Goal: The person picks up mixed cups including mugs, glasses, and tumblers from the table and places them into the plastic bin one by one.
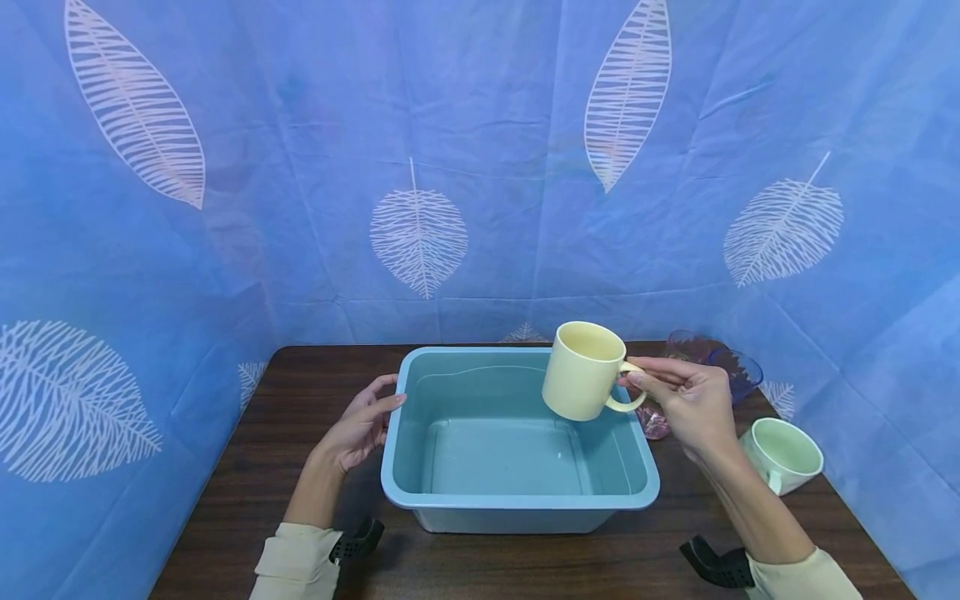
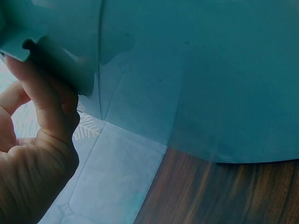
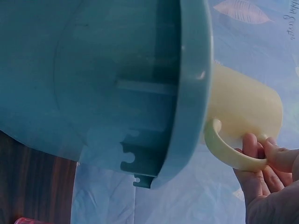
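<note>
My right hand (image 1: 693,404) pinches the handle of a pale yellow mug (image 1: 581,371). It holds the mug, slightly tilted, over the right side of a blue-green plastic basin (image 1: 495,454). In the right wrist view, thumb and fingers close on the handle of the yellow mug (image 3: 247,107), beyond the basin's rim (image 3: 194,93). At the basin's left rim, my left hand (image 1: 360,429) grips the edge. The left wrist view shows fingers of the left hand (image 2: 42,126) bent under the rim, beside the basin's outer wall (image 2: 210,84). No object lies inside the basin.
A light green mug (image 1: 783,458) lies tilted at the right, near my right forearm. Behind the right hand are a blue transparent bowl-like piece (image 1: 742,375) and pink glassy items (image 1: 652,421), partly hidden. Blue leaf-patterned cloth (image 1: 495,242) surrounds the dark wooden table (image 1: 247,500).
</note>
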The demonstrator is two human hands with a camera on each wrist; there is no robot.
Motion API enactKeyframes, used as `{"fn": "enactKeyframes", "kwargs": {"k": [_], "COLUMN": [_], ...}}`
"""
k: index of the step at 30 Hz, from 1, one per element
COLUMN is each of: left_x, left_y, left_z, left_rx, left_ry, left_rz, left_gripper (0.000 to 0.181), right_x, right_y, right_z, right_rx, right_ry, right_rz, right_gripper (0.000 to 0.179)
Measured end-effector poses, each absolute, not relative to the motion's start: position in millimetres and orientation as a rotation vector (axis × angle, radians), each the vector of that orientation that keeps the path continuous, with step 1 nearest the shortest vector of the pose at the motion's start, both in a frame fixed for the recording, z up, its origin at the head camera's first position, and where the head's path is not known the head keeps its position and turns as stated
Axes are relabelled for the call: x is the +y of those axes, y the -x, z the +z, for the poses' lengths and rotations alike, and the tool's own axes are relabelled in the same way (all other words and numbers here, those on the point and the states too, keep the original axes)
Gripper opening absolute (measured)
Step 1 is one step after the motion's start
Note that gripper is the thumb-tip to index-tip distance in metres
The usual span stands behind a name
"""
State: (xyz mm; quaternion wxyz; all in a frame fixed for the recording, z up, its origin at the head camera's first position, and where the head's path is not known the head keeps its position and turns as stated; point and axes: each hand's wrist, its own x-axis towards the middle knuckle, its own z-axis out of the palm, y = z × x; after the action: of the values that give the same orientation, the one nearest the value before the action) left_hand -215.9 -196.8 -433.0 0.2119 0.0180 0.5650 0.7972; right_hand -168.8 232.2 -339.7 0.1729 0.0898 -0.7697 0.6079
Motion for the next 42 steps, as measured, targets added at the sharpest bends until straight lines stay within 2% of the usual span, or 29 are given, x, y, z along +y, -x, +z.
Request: {"fn": "enactKeyframes", "kwargs": {"k": [17, 42], "left_x": [-196.1, -195.0], "left_y": [215.1, 217.9], "left_z": [-430.8, -432.3], "left_rx": [1.559, 1.553], "left_ry": [-0.057, -0.05], "left_rz": [2.22, 2.22], "left_gripper": [0.043, 0.042], "right_x": [225.6, 211.8], "right_y": [169.0, 177.7], "right_z": [-323.1, -308.0], "right_rx": [-2.305, -2.343], "right_ry": [-0.314, -0.347], "right_rz": [1.57, 1.627], "right_gripper": [0.024, 0.021]}}
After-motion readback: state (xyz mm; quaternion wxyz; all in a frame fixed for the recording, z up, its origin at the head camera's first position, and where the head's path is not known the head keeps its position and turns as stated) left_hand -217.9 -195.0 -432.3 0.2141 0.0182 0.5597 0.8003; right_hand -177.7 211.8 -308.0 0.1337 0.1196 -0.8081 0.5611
